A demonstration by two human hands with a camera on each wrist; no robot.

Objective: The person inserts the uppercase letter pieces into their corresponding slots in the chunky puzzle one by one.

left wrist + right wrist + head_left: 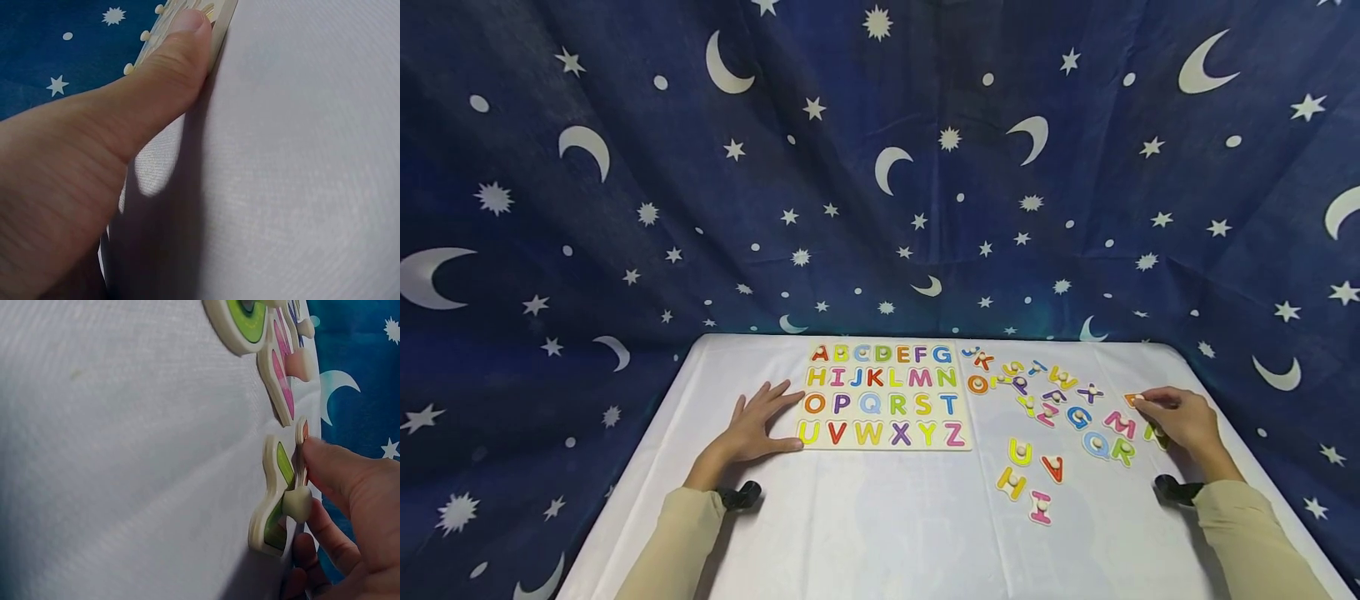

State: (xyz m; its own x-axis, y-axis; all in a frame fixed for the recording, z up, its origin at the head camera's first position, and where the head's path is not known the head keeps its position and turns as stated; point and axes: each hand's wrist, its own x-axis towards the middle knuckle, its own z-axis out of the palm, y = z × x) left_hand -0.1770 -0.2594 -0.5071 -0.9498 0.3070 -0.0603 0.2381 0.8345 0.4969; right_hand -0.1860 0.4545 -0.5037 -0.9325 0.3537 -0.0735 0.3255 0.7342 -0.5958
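Observation:
My left hand (762, 425) lies spread at the left side of the wooden alphabet board (883, 417), its thumb (181, 53) on the lower left corner and a fingertip at the left edge. Knobbed letters A to D sit in the board's top row. At the right of the table, my right hand (1180, 421) pinches an orange letter piece (1131, 401) between thumb and fingers; they hide most of it. A green letter piece (275, 487) lies right beside those fingers, and a pink M (1120, 424) is just to their left.
Several loose knobbed letters lie right of the board, among them a blue G (1078, 417), a blue Q (1096, 444) and a purple X (1090, 393). Nearer me are a yellow U (1020, 452), a red V (1052, 468) and a pink I (1040, 507). A starry cloth (850, 208) hangs behind.

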